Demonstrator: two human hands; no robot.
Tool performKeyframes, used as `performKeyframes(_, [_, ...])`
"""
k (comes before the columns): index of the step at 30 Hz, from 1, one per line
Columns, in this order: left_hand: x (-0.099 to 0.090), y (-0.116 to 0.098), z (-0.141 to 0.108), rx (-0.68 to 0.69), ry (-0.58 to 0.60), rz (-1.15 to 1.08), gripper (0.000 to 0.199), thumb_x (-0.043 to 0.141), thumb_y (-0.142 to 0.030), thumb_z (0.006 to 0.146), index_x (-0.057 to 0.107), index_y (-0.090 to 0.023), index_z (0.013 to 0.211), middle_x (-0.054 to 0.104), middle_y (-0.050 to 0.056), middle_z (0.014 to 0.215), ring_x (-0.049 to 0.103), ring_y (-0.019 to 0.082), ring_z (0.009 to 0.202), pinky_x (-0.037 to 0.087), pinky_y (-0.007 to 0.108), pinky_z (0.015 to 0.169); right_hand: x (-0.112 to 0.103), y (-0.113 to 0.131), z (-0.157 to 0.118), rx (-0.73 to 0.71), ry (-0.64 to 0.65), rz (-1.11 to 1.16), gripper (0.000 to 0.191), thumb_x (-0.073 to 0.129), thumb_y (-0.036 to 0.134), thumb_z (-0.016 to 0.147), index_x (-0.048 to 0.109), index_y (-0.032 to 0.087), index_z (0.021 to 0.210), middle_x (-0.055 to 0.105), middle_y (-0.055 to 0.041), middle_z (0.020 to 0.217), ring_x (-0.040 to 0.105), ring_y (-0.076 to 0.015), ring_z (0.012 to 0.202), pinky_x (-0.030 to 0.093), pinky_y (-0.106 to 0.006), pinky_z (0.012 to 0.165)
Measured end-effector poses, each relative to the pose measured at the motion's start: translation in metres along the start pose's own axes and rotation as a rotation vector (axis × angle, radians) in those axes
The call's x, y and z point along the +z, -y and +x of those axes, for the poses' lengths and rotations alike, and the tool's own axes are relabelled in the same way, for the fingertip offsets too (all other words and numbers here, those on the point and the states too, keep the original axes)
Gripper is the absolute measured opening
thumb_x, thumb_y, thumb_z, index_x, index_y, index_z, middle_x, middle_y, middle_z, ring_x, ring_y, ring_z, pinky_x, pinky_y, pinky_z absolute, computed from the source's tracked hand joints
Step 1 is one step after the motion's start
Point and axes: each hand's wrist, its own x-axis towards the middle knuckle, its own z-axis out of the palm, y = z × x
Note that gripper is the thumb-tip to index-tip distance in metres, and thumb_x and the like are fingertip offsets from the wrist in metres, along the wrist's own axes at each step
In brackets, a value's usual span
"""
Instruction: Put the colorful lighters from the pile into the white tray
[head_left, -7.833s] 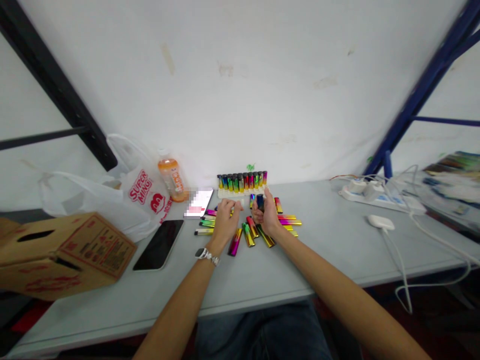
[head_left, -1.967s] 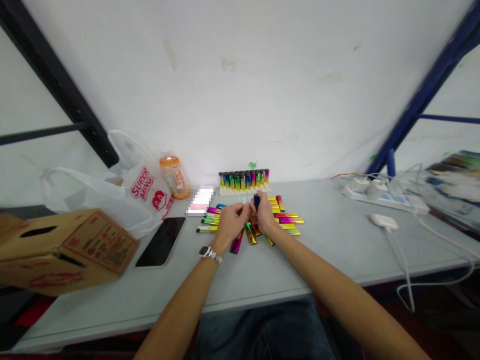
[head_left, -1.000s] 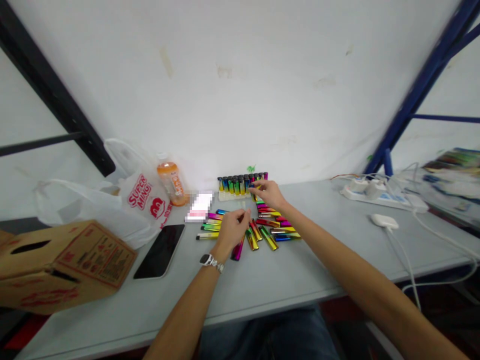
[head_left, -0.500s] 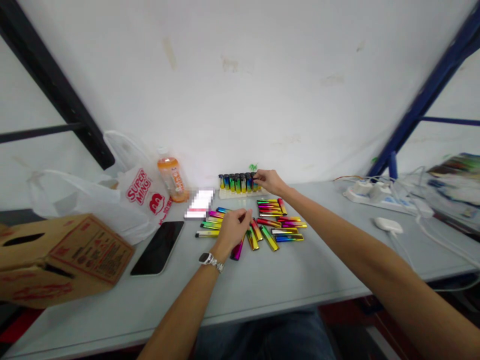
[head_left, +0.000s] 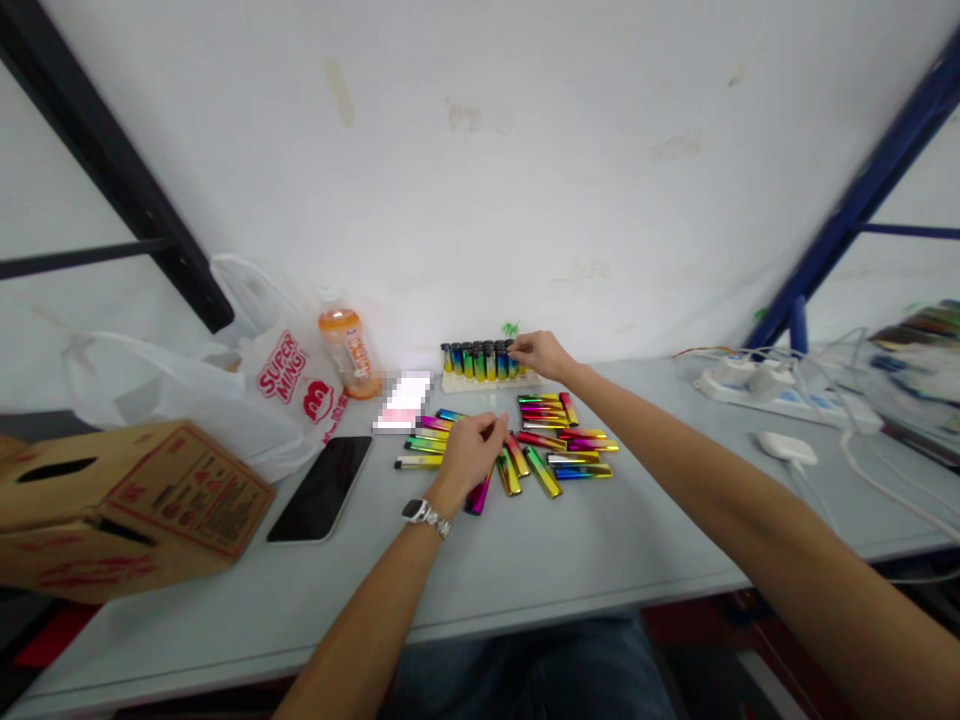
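Note:
Several shiny rainbow-coloured lighters [head_left: 480,362] with black tops stand upright in rows in a white holder [head_left: 459,384] by the wall. At the right end of these rows my right hand [head_left: 543,354] has its fingers pinched on a lighter, mostly covered by the fingertips. My left hand [head_left: 474,448], with a watch on the wrist, hovers over more lighters lying loose on the table. Its thumb and fingertips are pressed together; what they hold, if anything, is hidden. A green-gold lighter [head_left: 543,472] and a purple one [head_left: 478,496] lie near it.
On the left are a cardboard box [head_left: 165,500], a white plastic bag [head_left: 292,375], an orange drink bottle [head_left: 349,345] and a dark phone [head_left: 321,490]. A blurred-out bright rectangle [head_left: 405,402] lies behind the lighters. To the right are a power strip [head_left: 787,395] and a white charger [head_left: 787,449] with cables.
The view has shifted slightly. Both hands keep nearly the same places, the right at the holder's right end and the left over the loose lighters.

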Motion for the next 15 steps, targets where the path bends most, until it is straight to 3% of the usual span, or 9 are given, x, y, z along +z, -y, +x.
performKeyframes(5, [0.0,0.001,0.0,0.006,-0.011,-0.008,0.05,0.045,-0.047,0.092,0.054,-0.017,0.054,0.056,-0.001,0.05,0.051,0.012,0.05,0.034,0.025,0.055,-0.002,0.015,-0.019,0.006,-0.027,-0.394,0.033,0.052,0.034,0.093,0.073,0.023,0.116,0.058,-0.0116,0.109,0.062,-0.0211,0.084,0.046,-0.031,0.077])
performKeyframes(10, [0.0,0.001,0.001,0.0,-0.019,0.021,0.049,0.044,-0.047,0.093,0.057,-0.016,0.056,0.057,-0.001,0.05,0.05,0.012,0.05,0.034,0.025,0.054,0.002,0.028,-0.049,0.021,0.096,-0.557,0.056,0.043,0.027,0.096,0.04,0.02,0.151,0.055,-0.0161,0.113,0.062,-0.026,0.089,0.045,-0.035,0.081])
performKeyframes(12, [0.0,0.002,0.002,-0.003,-0.02,0.026,0.049,0.044,-0.046,0.093,0.058,-0.017,0.058,0.057,0.0,0.051,0.05,0.012,0.051,0.034,0.025,0.055,0.004,0.032,-0.061,0.028,0.097,-0.522,0.058,0.042,0.026,0.096,0.034,0.018,0.152,0.055,-0.0165,0.115,0.062,-0.0258,0.09,0.044,-0.035,0.083])
performKeyframes(15, [0.0,0.004,0.003,-0.001,-0.023,0.045,0.049,0.043,-0.047,0.093,0.057,-0.017,0.058,0.057,0.0,0.052,0.051,0.013,0.052,0.034,0.026,0.056,0.004,0.036,-0.077,0.014,0.088,-0.393,0.049,0.047,0.024,0.092,0.047,0.016,0.141,0.056,-0.0139,0.116,0.061,-0.0224,0.091,0.044,-0.032,0.084])
